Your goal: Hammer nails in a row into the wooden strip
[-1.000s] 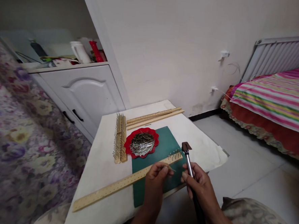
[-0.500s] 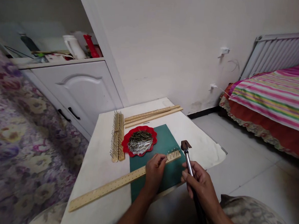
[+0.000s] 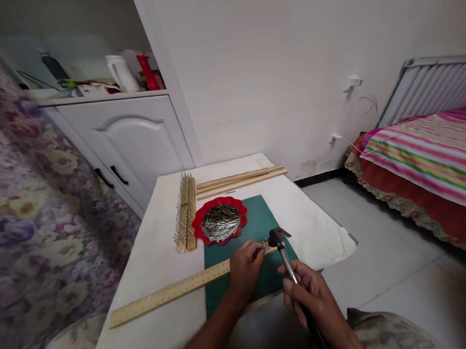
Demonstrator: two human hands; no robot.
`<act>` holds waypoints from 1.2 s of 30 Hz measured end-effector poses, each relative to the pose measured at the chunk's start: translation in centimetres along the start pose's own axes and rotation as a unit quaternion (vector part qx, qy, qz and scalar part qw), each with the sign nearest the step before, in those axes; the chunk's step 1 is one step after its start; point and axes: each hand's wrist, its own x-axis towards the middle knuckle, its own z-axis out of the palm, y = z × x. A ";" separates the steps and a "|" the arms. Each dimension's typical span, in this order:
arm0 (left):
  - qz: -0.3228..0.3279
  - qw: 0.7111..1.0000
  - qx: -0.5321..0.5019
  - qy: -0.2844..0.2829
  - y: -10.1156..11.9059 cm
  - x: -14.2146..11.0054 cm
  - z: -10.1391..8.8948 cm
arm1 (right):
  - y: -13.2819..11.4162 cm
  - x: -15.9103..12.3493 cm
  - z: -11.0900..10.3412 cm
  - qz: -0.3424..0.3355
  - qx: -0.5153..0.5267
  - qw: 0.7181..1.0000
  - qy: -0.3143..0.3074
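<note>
A claw hammer [image 3: 287, 259] is gripped in my right hand [image 3: 308, 292], its head raised just over the right end of a wooden strip. That strip [image 3: 170, 293] lies slantwise across the table and a green mat [image 3: 256, 210], with rows of small holes along it. My left hand [image 3: 246, 265] rests on the strip, thumb and finger pinched at a nail [image 3: 264, 246] near the hammer head. The hammer covers most of the nails at that end. Behind my left hand stands a red scalloped dish [image 3: 243, 217] heaped with loose nails [image 3: 221, 222].
Nail-studded wooden strips [image 3: 186, 214] lie left of the dish, points upward. More plain strips [image 3: 240, 180] lie along the table's back edge. The white-covered table [image 3: 149, 259] stands near a wall, a cabinet [image 3: 128, 136] and a bed [image 3: 427, 149].
The hammer head has swung left and down, from beside the strip's right end to over it, near the left fingers. My left hand keeps its pinch. The view has shifted slightly.
</note>
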 end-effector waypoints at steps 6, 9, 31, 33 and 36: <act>0.000 1.000 0.007 0.000 0.0 0.0 0.1 | 0.2 0.0 0.7 0.012 -0.030 0.999 -0.023; -0.004 1.000 0.002 0.003 -0.1 0.0 0.1 | 0.1 0.1 0.9 0.011 -0.039 0.999 -0.022; -0.012 1.000 -0.021 0.009 -0.4 0.0 0.3 | -0.3 0.0 0.4 -0.004 -0.038 0.999 0.020; -0.016 0.999 -0.036 0.008 -0.5 -0.1 0.3 | -0.3 0.0 0.2 -0.007 -0.034 0.999 0.023; -0.017 0.999 -0.045 0.006 -0.6 -0.1 0.4 | -0.2 -0.1 0.2 -0.004 -0.029 1.000 0.010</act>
